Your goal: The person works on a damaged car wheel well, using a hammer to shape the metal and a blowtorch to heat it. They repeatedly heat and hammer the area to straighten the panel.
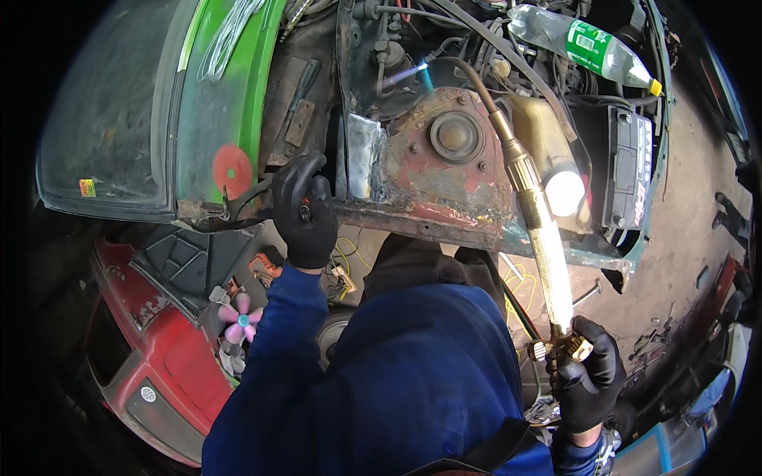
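Observation:
My right hand (589, 377), in a black glove, is closed around the valve end of a long brass gas torch (533, 194). The torch's bent tip points up and left over the engine bay, and a blue-violet flame (405, 76) burns there. My left hand (305, 210), also gloved, is curled at the fender edge. A small dark and orange thing shows between its fingers; I cannot make out what it is. Beside it sticks out a dark metal piece (238, 205). A bare metal patch (364, 155) lies between that hand and the rusty strut tower (456, 136).
A green-labelled plastic bottle (587, 47) lies across the engine bay above a car battery (631, 166). Coiled wire (230, 36) rests on the green cowl (218, 119). Below left are a red car part (182, 357) and a pink fan (240, 320). Yellow cords (524, 289) trail on the floor.

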### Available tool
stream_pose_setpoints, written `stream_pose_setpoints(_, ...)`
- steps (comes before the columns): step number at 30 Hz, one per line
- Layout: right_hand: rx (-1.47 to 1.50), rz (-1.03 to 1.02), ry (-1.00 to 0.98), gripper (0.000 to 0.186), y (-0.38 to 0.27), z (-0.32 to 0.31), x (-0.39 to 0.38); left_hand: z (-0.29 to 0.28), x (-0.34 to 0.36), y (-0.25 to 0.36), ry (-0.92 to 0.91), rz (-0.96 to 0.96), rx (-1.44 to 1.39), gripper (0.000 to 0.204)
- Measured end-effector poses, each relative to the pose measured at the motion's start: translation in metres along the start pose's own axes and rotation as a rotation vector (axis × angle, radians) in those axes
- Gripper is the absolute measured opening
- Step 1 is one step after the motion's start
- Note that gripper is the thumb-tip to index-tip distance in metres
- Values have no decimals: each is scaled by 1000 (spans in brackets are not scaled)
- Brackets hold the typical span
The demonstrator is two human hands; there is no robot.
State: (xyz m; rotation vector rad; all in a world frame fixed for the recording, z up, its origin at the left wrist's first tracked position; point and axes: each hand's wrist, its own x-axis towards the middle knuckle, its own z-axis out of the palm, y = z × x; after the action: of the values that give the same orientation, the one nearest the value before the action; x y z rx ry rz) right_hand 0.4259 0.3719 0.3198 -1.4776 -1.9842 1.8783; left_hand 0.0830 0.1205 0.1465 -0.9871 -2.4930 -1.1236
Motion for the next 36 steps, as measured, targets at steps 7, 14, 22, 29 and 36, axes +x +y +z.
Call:
stream_pose_setpoints(7, -112, 20, -181, 53, -34, 9, 65, 9, 6, 0, -52, -32, 196, 33)
stream_pose_setpoints(14, -311, 45, -299, 56, -52, 17, 102, 13, 11, 1, -101, 15, 340, 30)
stream_pose_setpoints(22, -496, -88, -286, 50, -59, 19, 117, 14, 7, -7, -98, -34, 279, 32)
stream_pose_setpoints(29, -272, 41, -138, 48, -33, 13, 103, 9, 10, -2, -179, -39, 351, 30)
stream_pose_setpoints(36, -272, 106, -159, 44, -18, -2, 94, 14, 8, -1, -124, -45, 338, 27)
